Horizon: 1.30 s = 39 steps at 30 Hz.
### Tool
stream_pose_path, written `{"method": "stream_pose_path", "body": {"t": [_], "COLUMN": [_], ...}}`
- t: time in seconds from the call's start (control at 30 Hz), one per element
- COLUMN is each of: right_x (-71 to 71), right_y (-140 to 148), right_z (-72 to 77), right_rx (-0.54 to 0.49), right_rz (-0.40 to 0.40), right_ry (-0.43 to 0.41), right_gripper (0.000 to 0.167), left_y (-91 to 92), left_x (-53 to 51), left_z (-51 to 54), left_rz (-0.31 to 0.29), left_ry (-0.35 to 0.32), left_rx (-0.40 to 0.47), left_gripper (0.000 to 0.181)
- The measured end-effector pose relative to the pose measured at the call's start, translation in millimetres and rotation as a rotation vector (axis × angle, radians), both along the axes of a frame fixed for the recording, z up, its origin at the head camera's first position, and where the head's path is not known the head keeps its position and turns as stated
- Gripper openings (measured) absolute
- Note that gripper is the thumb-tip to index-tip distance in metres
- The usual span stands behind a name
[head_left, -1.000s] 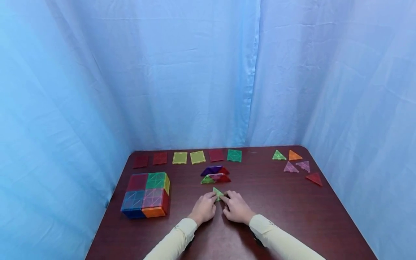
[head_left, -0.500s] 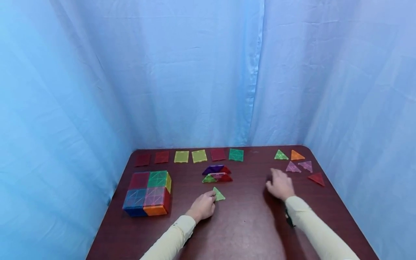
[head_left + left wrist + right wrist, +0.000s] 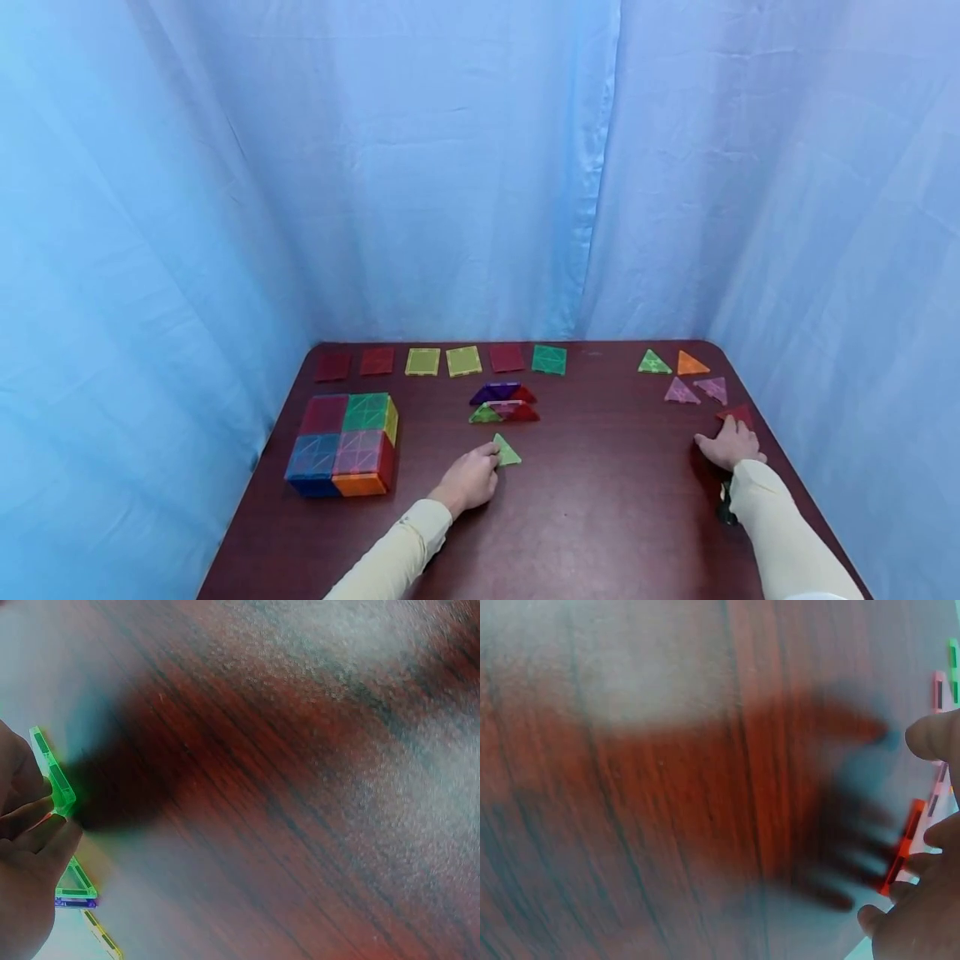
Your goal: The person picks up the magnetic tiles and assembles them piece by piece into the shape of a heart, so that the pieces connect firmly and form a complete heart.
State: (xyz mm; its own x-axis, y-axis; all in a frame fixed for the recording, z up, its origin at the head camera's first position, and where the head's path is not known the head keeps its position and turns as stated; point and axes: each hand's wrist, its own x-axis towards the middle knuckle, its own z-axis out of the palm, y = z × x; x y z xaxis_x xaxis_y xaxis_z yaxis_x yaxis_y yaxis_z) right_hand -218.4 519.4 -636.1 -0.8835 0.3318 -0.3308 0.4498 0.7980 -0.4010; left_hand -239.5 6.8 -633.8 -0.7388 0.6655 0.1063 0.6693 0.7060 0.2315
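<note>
My left hand (image 3: 470,481) pinches a light-green triangular magnetic tile (image 3: 508,452) by its left edge, near the middle of the table. In the left wrist view this green tile (image 3: 58,778) shows edge-on between the fingers. At the table's right side my right hand (image 3: 732,443) reaches over a red triangular tile (image 3: 738,414), its fingers spread. In the right wrist view the fingertips are at the red tile (image 3: 904,847) and the thumb stands apart from it; whether they touch it is hard to tell.
Two standing rows of joined triangles (image 3: 502,412) are just behind the green tile. A block of coloured square tiles (image 3: 341,446) stands at left. Several square tiles (image 3: 464,361) line the back edge. Green, orange and pink triangles (image 3: 682,392) lie at back right. Blue curtains (image 3: 450,208) surround the table.
My right hand has let go of the green triangle and moved right across the table to the red triangle. The left hand has stayed in place, holding the green tile.
</note>
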Motion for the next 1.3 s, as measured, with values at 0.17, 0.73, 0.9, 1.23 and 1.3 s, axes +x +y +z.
{"method": "stream_pose_path", "body": {"t": [0.17,0.73,0.9,1.23,1.3], "right_x": [0.7,10.2,11.3,14.6,13.8], "right_y": [-11.5,-54.4,-84.8,-126.6,-134.3], "right_z": [-0.6,-20.6,-22.9,-21.5,-23.0], "right_rx": [0.051,0.322,0.366,0.396,0.396], "right_rz": [0.037,0.170,0.233,0.291,0.308], "right_ry": [0.031,0.319,0.368,0.482,0.520], "right_gripper": [0.095,0.042,0.040,0.037,0.040], "left_y": [-0.1,0.9,0.5,-1.0,-0.5], "left_x": [0.4,1.7,3.1,4.6,3.7], "left_z": [-0.9,-3.1,-2.5,1.3,2.5], "left_rz": [0.010,0.022,0.028,0.022,0.024], "left_ry": [0.002,-0.003,0.003,0.000,-0.013], "left_rx": [0.007,0.014,0.011,0.020,0.003], "left_gripper": [0.030,0.031,0.028,0.034,0.037]}}
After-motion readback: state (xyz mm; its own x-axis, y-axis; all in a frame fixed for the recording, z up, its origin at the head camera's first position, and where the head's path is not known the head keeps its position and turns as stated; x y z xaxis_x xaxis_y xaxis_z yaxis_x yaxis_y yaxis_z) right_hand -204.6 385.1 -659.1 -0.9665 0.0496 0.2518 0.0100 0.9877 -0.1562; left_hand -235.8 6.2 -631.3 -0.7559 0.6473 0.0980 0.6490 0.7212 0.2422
